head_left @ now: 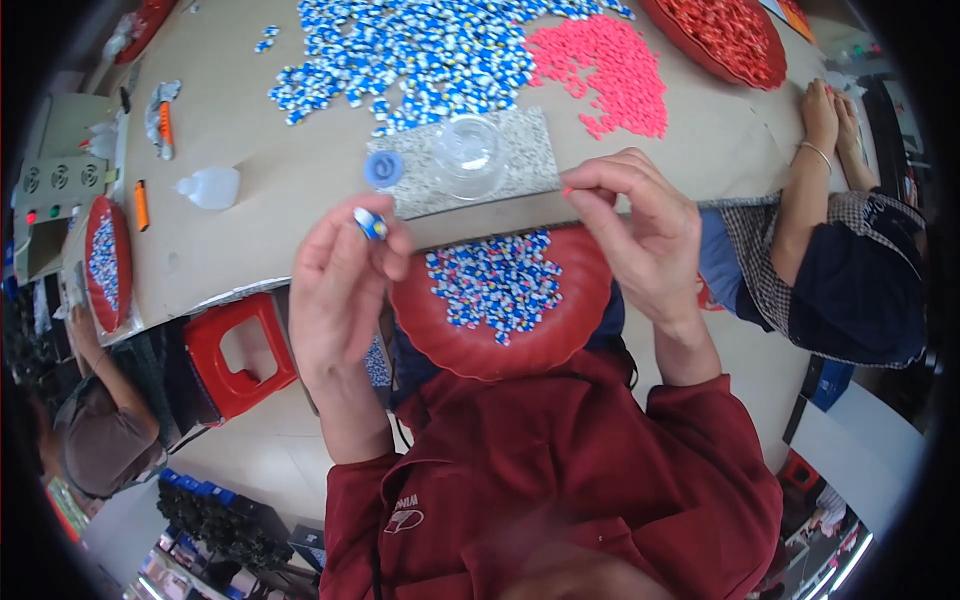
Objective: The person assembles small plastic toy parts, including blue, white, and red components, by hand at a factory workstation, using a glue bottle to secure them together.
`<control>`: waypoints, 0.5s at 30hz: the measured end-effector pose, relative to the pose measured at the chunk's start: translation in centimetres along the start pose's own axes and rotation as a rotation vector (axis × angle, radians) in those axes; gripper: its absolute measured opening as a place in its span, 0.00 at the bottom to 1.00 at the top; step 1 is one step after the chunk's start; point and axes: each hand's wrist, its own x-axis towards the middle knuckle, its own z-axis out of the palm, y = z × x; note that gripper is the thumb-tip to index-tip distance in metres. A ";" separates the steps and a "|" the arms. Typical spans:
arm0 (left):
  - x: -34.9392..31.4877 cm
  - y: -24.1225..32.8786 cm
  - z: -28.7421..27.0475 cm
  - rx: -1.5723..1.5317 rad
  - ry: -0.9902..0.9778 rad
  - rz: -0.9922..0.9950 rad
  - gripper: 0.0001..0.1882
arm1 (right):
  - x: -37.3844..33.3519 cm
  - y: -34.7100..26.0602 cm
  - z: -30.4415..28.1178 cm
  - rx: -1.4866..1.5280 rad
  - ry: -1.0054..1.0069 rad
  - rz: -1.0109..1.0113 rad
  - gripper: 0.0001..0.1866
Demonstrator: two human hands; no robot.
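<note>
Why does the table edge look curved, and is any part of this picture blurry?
Head view: the fisheye lens bends the table edge toward the dark round rim; lighting is soft and even, without harsh shadows; the left hand and red plate look sharp, while the bottom corners smear.

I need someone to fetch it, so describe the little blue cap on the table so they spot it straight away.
Start at the speckled grey slab near the table's front edge, where a clear round jar sits. The blue cap lies at its left end, a plain blue disc bigger than the scattered blue-and-white pieces.

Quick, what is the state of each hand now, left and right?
Left hand: closed, pinching a small blue and white piece at the fingertips.
Right hand: closed, pinching a tiny pink piece.
</note>
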 end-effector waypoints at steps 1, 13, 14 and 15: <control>-0.9 -0.6 0.4 -0.072 -0.084 -0.051 0.13 | -0.2 -0.4 0.4 0.078 0.016 -0.012 0.07; -0.6 -6.1 5.5 0.475 0.140 0.098 0.09 | -1.3 -0.9 1.9 -0.067 0.006 -0.160 0.09; -0.5 -6.3 5.5 0.550 0.151 0.151 0.09 | -1.4 -0.9 1.9 -0.076 0.003 -0.172 0.10; -0.5 -6.4 5.4 0.625 0.161 0.204 0.09 | -1.4 -0.9 1.9 -0.085 0.001 -0.183 0.10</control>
